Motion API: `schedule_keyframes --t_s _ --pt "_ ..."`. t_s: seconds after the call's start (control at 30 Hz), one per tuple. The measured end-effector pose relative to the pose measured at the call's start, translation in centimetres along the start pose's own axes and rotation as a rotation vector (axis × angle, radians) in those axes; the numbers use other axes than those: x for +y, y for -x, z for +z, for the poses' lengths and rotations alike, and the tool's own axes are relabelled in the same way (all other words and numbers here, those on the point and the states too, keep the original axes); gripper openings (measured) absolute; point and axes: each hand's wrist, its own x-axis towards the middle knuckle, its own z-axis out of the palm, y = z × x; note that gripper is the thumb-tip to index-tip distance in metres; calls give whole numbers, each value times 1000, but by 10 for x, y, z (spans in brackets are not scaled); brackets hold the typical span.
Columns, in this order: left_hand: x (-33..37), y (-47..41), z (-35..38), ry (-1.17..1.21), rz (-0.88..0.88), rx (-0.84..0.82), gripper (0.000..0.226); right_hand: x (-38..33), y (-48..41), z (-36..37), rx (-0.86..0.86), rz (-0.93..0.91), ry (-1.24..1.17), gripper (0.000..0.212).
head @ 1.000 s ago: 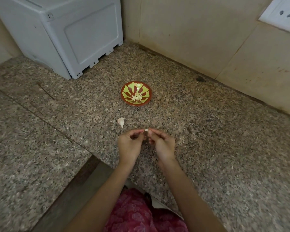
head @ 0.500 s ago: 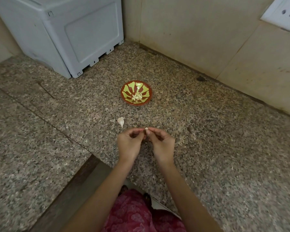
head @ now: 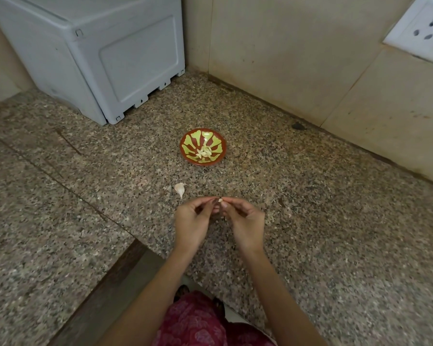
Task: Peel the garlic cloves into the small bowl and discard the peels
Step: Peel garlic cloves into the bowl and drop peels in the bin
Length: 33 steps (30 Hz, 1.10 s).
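Garlic clove is pinched between left hand and right hand, bowl at 12 o'clock. It could be dropped if the pinch slips.

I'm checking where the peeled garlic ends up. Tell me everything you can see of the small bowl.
The bowl is small, round and shallow, red-brown with yellow-green petal shapes fanning from its centre, glossy like glazed ceramic or plastic. It stands upright on the speckled counter. A few pale peeled cloves lie at its bottom. Nothing else touches it.
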Motion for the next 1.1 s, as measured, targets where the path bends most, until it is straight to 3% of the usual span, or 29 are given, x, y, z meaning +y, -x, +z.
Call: schedule_keyframes --t_s 0.33,1.1 --pt "-2 3 0 -111 140 15 17 4 -1 1 40 -48 69 16" --pt "1 -1 1 -248 160 40 14 0 -1 3 53 -100 223 11"
